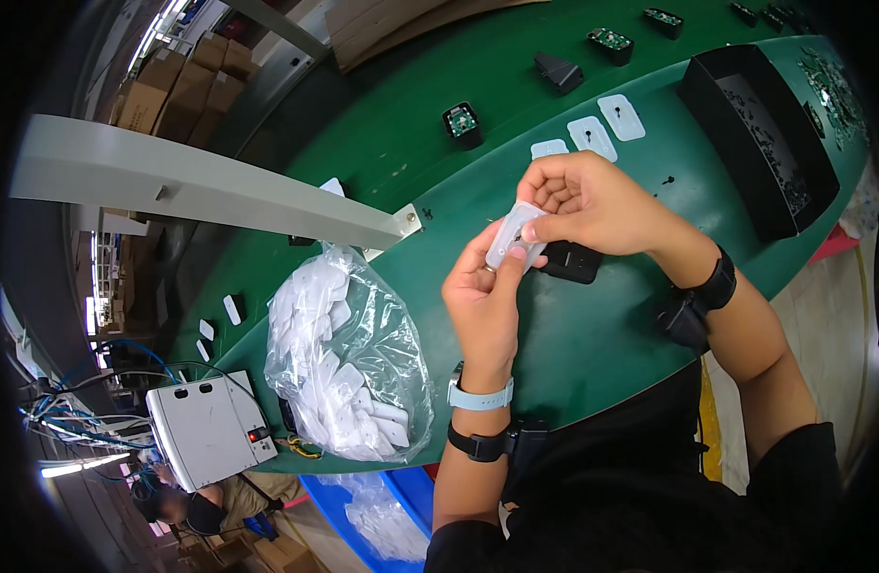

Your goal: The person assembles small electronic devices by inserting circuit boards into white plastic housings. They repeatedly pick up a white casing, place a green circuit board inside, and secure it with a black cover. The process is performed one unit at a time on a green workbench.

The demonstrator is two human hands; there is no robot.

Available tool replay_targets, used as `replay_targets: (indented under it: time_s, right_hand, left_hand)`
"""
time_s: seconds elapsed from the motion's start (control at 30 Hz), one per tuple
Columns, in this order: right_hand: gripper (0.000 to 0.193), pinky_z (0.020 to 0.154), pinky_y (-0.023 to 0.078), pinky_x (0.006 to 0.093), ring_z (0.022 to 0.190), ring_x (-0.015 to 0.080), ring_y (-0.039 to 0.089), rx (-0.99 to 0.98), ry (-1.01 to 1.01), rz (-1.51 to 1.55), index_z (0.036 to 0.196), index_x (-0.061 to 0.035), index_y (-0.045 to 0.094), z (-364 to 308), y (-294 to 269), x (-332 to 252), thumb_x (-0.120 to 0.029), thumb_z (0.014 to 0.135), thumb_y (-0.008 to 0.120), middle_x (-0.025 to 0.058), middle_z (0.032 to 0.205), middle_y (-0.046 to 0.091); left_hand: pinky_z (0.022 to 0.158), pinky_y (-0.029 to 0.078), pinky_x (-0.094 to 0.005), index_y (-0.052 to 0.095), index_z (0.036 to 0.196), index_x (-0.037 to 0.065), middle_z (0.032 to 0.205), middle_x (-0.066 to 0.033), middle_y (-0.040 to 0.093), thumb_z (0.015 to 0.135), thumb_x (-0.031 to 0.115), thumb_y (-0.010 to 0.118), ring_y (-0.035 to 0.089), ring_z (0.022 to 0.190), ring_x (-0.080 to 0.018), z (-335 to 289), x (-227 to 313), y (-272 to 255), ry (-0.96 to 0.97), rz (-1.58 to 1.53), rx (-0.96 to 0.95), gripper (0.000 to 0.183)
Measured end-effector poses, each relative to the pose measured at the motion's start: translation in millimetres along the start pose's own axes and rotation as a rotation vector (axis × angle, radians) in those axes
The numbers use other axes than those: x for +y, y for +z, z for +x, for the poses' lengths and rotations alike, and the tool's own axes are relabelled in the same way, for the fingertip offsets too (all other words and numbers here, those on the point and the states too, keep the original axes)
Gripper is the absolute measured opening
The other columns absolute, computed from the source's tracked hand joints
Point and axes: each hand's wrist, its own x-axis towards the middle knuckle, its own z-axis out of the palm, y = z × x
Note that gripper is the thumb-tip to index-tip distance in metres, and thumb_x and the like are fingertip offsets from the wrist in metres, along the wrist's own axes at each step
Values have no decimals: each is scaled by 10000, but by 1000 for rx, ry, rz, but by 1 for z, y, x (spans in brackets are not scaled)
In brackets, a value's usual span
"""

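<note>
Both my hands grip one white plastic cover (pixel 508 237) above the green table. My left hand (pixel 484 291) pinches its lower end, thumb on its face. From the upper right, my right hand (pixel 592 205) presses a thumb on the same face, fingers curled behind. A small dark part shows between the thumbs, too small to name. Under my right hand a black plastic housing (pixel 570 262) lies on the table, partly hidden. Just beyond the hands lie white covers (pixel 592 138) with small black pieces on them; one is partly covered by my right hand.
A clear bag of white covers (pixel 349 363) lies to the left. At the right stands a black box (pixel 762 143) of small black parts, beside a heap of circuit boards (pixel 834 95). A metal post (pixel 210 186) crosses the left side. Housings with boards (pixel 461 124) line the far strip.
</note>
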Motion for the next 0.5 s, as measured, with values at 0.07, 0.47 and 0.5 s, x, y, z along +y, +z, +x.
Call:
replay_targets:
  time_s: [0.07,0.47,0.5]
  right_hand:
    - [180,653,520,217,727,93,648,-10,29,26,941,20,631,1,-2,-2,-28,829,762,71,860,699]
    - [475,688,509,341,814,229,656,-36,-121,-588,1046,-13,580,-10,-15,-13,-172,708,873,97,892,670]
    - [528,704,511,366,825,275,655,-58,-134,-720,1069,-16,569,-15,-17,-14,-187,680,882,118,911,664]
  left_hand:
    - [811,592,-345,578,1270,-103,1159,-176,679,971,4,603,682,1000,-221,0,1,0,18,-14,-9,318]
    - [803,534,-315,619,1124,-64,1042,-148,690,977,64,587,667,928,-194,4,-6,-16,-25,-104,158,198]
    - [798,538,-318,615,1115,-61,1037,-151,687,979,70,584,672,919,-204,6,-4,-17,-34,-116,188,191]
